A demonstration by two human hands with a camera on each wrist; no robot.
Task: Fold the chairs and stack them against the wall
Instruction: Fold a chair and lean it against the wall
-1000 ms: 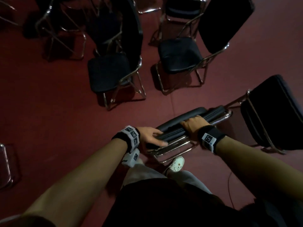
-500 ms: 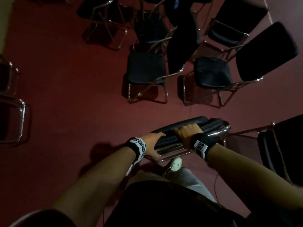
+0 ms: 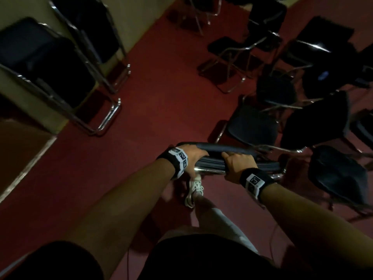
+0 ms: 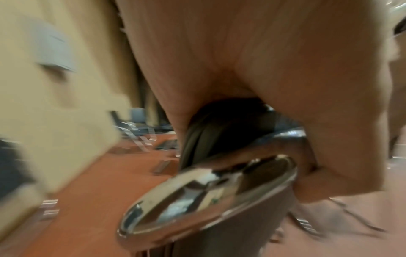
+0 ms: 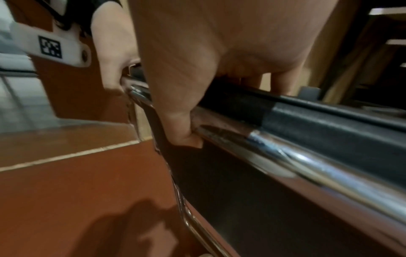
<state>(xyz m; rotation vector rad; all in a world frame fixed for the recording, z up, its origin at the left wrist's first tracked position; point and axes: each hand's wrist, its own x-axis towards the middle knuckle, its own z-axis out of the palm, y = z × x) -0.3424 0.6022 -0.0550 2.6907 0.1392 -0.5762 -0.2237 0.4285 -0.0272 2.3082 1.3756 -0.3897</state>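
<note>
A folded chair [image 3: 238, 156] with black cushions and a chrome frame hangs edge-up in front of me, carried by both hands. My left hand [image 3: 191, 158] grips its left end, fingers curled round the cushion and chrome tube [image 4: 219, 187]. My right hand [image 3: 236, 164] grips the middle of the top edge, thumb under the chrome tube [image 5: 307, 156] and fingers over the black cushion [image 5: 329, 125]. Two folded chairs [image 3: 60, 63] lean against the pale wall [image 3: 139, 15] at the upper left.
Several unfolded black chairs [image 3: 252, 122] crowd the right side of the red carpet [image 3: 161, 98]. A brown raised step or board [image 3: 20, 148] lies at the left. My white shoe [image 3: 194, 188] is just below the carried chair.
I have turned left with the folded chair. The wall and the chairs leaning on it have come into view at upper left, and the unfolded chairs have slid to the right. Both grips persist.
</note>
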